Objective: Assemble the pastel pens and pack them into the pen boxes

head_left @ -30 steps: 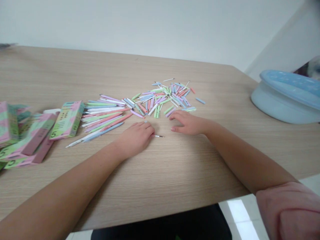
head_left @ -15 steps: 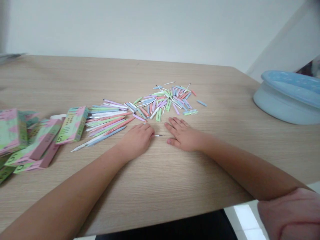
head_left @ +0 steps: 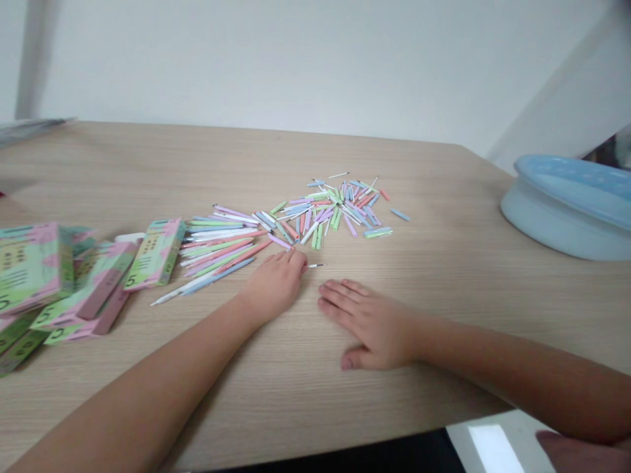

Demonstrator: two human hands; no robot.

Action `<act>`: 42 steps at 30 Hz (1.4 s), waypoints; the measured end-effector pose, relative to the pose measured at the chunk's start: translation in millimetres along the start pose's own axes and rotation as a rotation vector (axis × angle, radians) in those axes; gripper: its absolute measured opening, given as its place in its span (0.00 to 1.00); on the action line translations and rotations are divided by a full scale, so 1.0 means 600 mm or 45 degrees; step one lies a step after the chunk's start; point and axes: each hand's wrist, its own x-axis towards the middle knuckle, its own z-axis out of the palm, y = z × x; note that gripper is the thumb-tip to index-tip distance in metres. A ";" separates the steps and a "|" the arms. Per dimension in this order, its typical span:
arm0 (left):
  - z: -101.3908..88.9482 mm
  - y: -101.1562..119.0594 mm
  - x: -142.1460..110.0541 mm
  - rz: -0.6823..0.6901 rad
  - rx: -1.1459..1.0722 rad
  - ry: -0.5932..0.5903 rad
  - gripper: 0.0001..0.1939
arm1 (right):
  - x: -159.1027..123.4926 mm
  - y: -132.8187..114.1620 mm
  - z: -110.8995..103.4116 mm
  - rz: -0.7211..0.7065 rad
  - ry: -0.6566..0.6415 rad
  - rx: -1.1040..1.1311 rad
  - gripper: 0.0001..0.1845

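My left hand (head_left: 277, 282) is closed with its fingertips at the table, pinching a slim pen (head_left: 316, 265). Only the pen's white end and dark tip stick out to the right of the fingers; the rest is hidden. Flat on the wood lies my right hand (head_left: 372, 322), fingers stretched forward-left and thumb apart, holding nothing. Beyond the hands spreads a loose heap of pastel pen caps and thin pen parts (head_left: 335, 210). Left of that heap, pens (head_left: 219, 240) in white, green, pink, purple and blue lie side by side, close to my left hand.
Several green-and-pink cartons (head_left: 155, 253) are piled on the left of the wooden table (head_left: 276, 407). A light blue basin (head_left: 562, 220) stands at the right. One blue piece (head_left: 399, 214) lies apart at the heap's right. A white wall (head_left: 296, 66) rises behind.
My right hand has drawn back toward me, away from the heap, with its thumb spread wider. My left hand keeps its grip on the pen. The view has shifted slightly.
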 end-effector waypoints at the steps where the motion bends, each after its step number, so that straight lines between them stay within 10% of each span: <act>1: 0.001 0.000 0.000 0.004 0.001 0.002 0.08 | -0.004 0.003 -0.004 -0.090 0.009 0.104 0.46; 3: 0.001 0.000 0.000 0.011 -0.009 0.000 0.08 | -0.006 0.026 -0.009 -0.109 0.145 0.275 0.35; 7: -0.002 0.001 0.000 -0.007 -0.037 -0.015 0.07 | 0.015 0.122 -0.013 0.447 0.750 0.203 0.19; 10: -0.003 0.001 0.001 -0.018 -0.063 0.029 0.07 | 0.054 0.193 -0.023 0.614 0.870 -0.073 0.18; 20: -0.002 0.002 -0.002 0.071 -0.071 0.074 0.09 | 0.196 0.260 -0.046 0.456 0.632 -0.376 0.17; 42: -0.015 0.009 -0.004 0.006 -0.029 -0.103 0.14 | 0.155 0.251 -0.038 0.331 0.677 -0.304 0.17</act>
